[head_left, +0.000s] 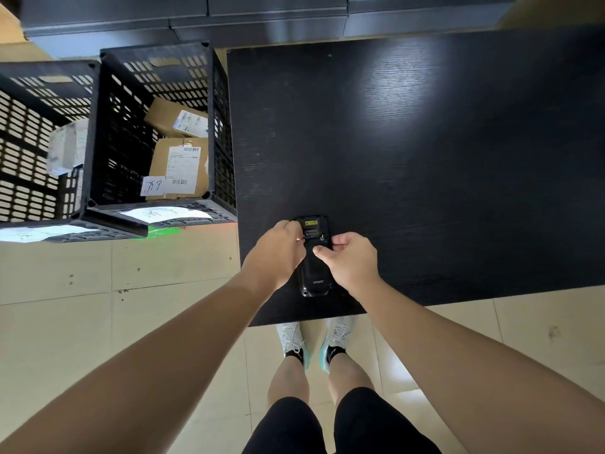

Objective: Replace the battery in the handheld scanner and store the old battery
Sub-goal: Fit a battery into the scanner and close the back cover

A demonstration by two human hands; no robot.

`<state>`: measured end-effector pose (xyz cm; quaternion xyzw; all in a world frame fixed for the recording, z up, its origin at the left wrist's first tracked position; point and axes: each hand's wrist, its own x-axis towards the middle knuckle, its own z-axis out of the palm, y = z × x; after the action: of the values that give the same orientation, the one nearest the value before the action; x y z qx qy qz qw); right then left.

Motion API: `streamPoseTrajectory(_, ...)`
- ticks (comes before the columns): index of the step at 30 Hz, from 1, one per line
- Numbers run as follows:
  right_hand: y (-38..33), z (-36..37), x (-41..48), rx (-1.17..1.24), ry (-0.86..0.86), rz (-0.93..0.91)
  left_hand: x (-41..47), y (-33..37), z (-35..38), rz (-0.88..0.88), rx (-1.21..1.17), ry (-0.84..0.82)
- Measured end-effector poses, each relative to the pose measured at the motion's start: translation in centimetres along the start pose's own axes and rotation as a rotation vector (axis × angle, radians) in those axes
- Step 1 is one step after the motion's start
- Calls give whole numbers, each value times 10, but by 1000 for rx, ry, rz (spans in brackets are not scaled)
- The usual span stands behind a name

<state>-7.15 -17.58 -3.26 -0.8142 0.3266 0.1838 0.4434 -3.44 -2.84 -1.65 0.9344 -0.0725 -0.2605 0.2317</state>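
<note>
The black handheld scanner [315,276] lies back side up on the black table [425,158], close to its near left corner. A yellow label shows at the scanner's far end. My left hand [278,253] grips the scanner's left side near the top, fingers curled around it. My right hand [350,260] rests on the right side, thumb and fingertips pressed on the back cover around its small latch. No loose battery is visible.
Two black slotted plastic crates [98,132] stand on the tiled floor left of the table; the nearer one holds cardboard parcels [178,165] with shipping labels. Dark cabinets [262,18] run along the far side. My legs and shoes are below the table edge.
</note>
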Motion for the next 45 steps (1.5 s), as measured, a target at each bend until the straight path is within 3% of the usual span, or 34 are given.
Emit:
streamPoseTrajectory(3,2,-4,1,-31,-18,-29,-21,1,15,-169,-217,149)
streamPoseTrajectory(8,3,-20,9,-148,-114,-153,-30,11,36,-335,-389,128)
streamPoseTrajectory(11,-2,-35,19,-293,-145,-393,-25,15,40,-387,-415,133)
streamPoseTrajectory(16,-25,-50,36,-654,-369,-785,-22,18,42,-441,-446,161)
streamPoseTrajectory(25,-40,-50,60,-1041,-504,-1206,-22,16,47,-454,-467,192)
streamPoseTrajectory(32,-44,-50,65,-1076,-535,-1256,-23,16,49,-464,-467,196)
streamPoseTrajectory(45,-26,-41,50,-941,-396,-1008,-24,22,48,-475,-449,202)
